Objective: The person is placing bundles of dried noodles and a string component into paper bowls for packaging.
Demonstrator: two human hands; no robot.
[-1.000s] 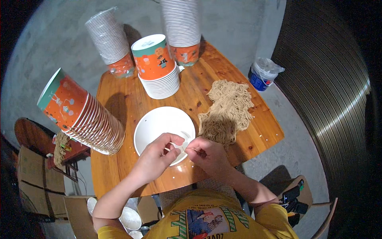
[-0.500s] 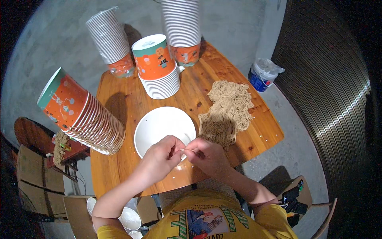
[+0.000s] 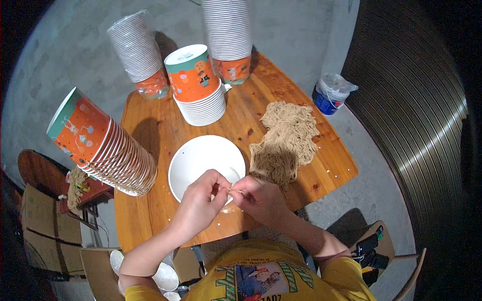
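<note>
A white round paper bucket point(image 3: 193, 163) lies in front of me with its inside facing up. My left hand point(image 3: 203, 203) and my right hand point(image 3: 260, 199) meet over its near right rim. Both have thumb and forefinger closed in a pinch on a thin tan cord point(image 3: 236, 190), of which only a short piece shows between the fingertips. My hands cover part of the rim, so whether the cord passes through the bucket wall is hidden. Right of the bucket lies a heap of loose tan cords point(image 3: 288, 133), darker where shadow falls on it.
An orange and green bucket stack point(image 3: 113, 145), draped with cords, leans at left. An upside-down stack point(image 3: 196, 83) stands behind the bucket, with tall wrapped stacks point(image 3: 131, 47) point(image 3: 228, 35) at the back. A blue and white pail point(image 3: 331, 95) sits beyond the wooden table point(image 3: 150, 220).
My hands stay pinched together at the rim and have shifted only slightly. The whole view has drifted a little; nothing was let go or picked up.
</note>
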